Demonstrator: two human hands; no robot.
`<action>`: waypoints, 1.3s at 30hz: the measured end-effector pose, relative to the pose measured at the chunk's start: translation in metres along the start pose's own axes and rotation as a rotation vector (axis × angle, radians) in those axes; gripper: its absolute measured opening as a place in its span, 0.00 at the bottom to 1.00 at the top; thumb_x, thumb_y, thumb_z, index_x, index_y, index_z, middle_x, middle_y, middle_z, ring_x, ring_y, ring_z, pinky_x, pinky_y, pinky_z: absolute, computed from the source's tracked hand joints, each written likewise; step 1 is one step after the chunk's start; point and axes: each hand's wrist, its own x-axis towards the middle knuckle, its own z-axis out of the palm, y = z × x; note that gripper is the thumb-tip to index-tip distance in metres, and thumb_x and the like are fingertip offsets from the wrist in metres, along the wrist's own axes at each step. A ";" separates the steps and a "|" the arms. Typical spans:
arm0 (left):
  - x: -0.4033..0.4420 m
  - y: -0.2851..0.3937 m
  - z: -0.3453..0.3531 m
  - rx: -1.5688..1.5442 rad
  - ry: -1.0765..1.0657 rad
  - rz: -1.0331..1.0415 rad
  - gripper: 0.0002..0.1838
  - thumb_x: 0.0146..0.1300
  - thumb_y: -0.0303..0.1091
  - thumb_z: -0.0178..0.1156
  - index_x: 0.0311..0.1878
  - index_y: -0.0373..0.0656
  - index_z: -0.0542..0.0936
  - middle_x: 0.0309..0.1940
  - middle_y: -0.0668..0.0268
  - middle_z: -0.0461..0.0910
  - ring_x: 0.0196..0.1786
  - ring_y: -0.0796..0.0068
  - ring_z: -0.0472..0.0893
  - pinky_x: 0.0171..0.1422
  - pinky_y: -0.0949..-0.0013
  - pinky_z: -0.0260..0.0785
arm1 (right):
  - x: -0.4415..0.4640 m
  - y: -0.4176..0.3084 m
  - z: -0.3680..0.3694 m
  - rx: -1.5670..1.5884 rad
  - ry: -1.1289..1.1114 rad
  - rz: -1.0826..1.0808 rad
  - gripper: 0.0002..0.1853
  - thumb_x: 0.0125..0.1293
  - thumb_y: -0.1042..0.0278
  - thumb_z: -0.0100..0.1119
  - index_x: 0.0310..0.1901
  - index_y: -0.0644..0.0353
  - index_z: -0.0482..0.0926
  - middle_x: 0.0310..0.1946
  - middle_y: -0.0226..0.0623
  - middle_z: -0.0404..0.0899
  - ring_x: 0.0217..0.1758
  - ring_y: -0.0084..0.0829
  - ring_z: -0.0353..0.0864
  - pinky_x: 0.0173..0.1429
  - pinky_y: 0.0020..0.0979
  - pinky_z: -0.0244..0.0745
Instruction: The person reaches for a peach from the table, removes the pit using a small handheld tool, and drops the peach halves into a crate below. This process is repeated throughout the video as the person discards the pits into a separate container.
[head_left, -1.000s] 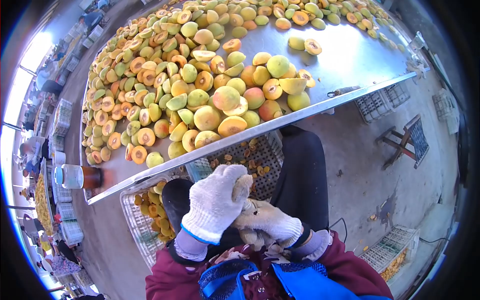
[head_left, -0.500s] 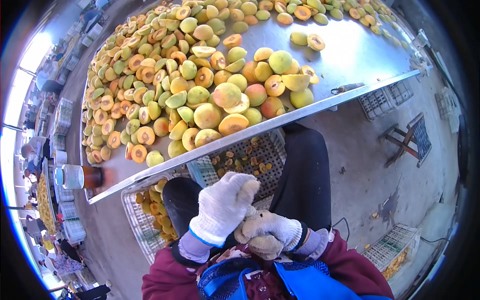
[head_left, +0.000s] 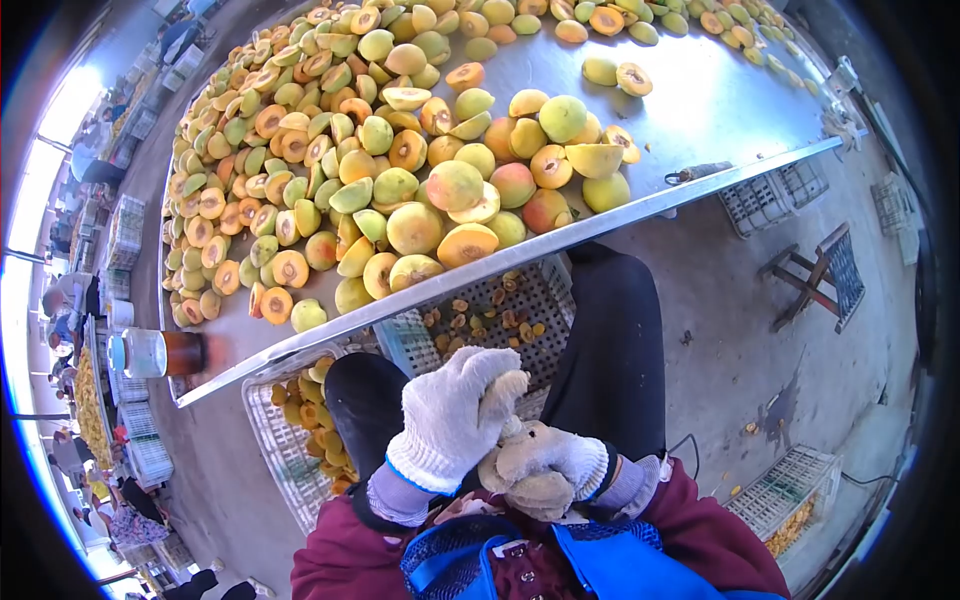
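My left hand [head_left: 452, 418], in a white knitted glove with a blue cuff edge, is closed with its fingers curled, held over my lap. Touching it from the right and slightly below is my right hand [head_left: 545, 468], in a similar, dirtier glove, its fingers also bent inward. Whatever may be between the fingers is hidden. Beyond both hands, the metal table [head_left: 690, 110] carries a large heap of yellow-green fruit, many cut in half, like apricots or peaches. A halved fruit [head_left: 467, 245] lies near the table's front edge.
Under the table edge stands a plastic crate [head_left: 545, 345] with pits and scraps. A white crate [head_left: 285, 470] of fruit halves is left of my knee. A jar of brown liquid [head_left: 165, 354] stands on the table's left corner; a knife-like tool [head_left: 698, 173] lies right. A folding stool [head_left: 822, 278] stands right.
Both hands have shifted slightly to the right and stay together, fingers curled. The fruit on the table has not visibly moved.
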 end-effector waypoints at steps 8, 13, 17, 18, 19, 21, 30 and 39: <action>0.015 -0.012 -0.017 -0.514 -0.543 -0.444 0.16 0.72 0.42 0.53 0.48 0.40 0.81 0.36 0.64 0.82 0.40 0.74 0.81 0.42 0.69 0.74 | 0.006 0.010 -0.008 -0.130 0.031 0.042 0.11 0.63 0.63 0.62 0.35 0.62 0.77 0.13 0.30 0.70 0.07 0.22 0.65 0.10 0.23 0.60; -0.001 -0.005 -0.014 -0.392 -0.351 -0.362 0.13 0.70 0.35 0.55 0.46 0.35 0.82 0.37 0.63 0.83 0.41 0.74 0.81 0.46 0.71 0.73 | 0.004 0.004 -0.005 -0.069 -0.054 0.093 0.11 0.62 0.62 0.63 0.36 0.62 0.76 0.19 0.32 0.74 0.16 0.23 0.71 0.20 0.24 0.69; -0.006 0.001 -0.014 -0.343 -0.171 -0.149 0.10 0.67 0.31 0.57 0.44 0.35 0.82 0.35 0.58 0.84 0.37 0.70 0.83 0.44 0.69 0.74 | -0.002 0.002 0.001 0.063 -0.254 -0.043 0.11 0.63 0.62 0.62 0.36 0.62 0.76 0.30 0.35 0.77 0.32 0.25 0.76 0.44 0.27 0.73; -0.007 -0.001 -0.013 -0.340 -0.171 -0.148 0.10 0.67 0.31 0.57 0.44 0.35 0.82 0.35 0.58 0.84 0.37 0.70 0.83 0.44 0.69 0.74 | -0.002 0.003 -0.001 0.066 -0.294 -0.050 0.11 0.63 0.62 0.62 0.36 0.62 0.75 0.32 0.36 0.77 0.36 0.25 0.76 0.50 0.28 0.72; -0.008 -0.004 -0.010 -0.332 -0.125 -0.098 0.09 0.66 0.31 0.59 0.44 0.36 0.82 0.35 0.58 0.84 0.36 0.68 0.84 0.42 0.69 0.75 | -0.002 0.003 -0.001 0.066 -0.296 -0.053 0.11 0.63 0.62 0.62 0.36 0.62 0.75 0.32 0.36 0.77 0.36 0.25 0.76 0.50 0.28 0.72; -0.008 -0.004 -0.006 -0.328 -0.085 -0.049 0.09 0.65 0.31 0.60 0.43 0.36 0.82 0.34 0.57 0.84 0.34 0.67 0.84 0.40 0.68 0.75 | -0.004 0.005 0.001 0.128 -0.255 -0.040 0.12 0.63 0.61 0.62 0.37 0.63 0.76 0.32 0.35 0.78 0.35 0.25 0.76 0.47 0.27 0.73; 0.003 0.010 -0.015 -0.382 -0.234 -0.157 0.10 0.64 0.36 0.63 0.43 0.40 0.81 0.36 0.62 0.84 0.37 0.73 0.84 0.41 0.70 0.76 | -0.006 0.009 0.000 0.118 -0.306 -0.076 0.13 0.61 0.61 0.64 0.37 0.64 0.78 0.31 0.34 0.78 0.35 0.23 0.77 0.45 0.25 0.74; -0.013 0.002 -0.012 -0.288 -0.161 -0.250 0.19 0.63 0.36 0.65 0.54 0.37 0.77 0.42 0.64 0.83 0.41 0.71 0.83 0.47 0.67 0.77 | -0.004 0.004 0.007 -0.116 -0.007 -0.032 0.10 0.63 0.64 0.63 0.38 0.63 0.77 0.22 0.32 0.76 0.22 0.19 0.74 0.26 0.22 0.70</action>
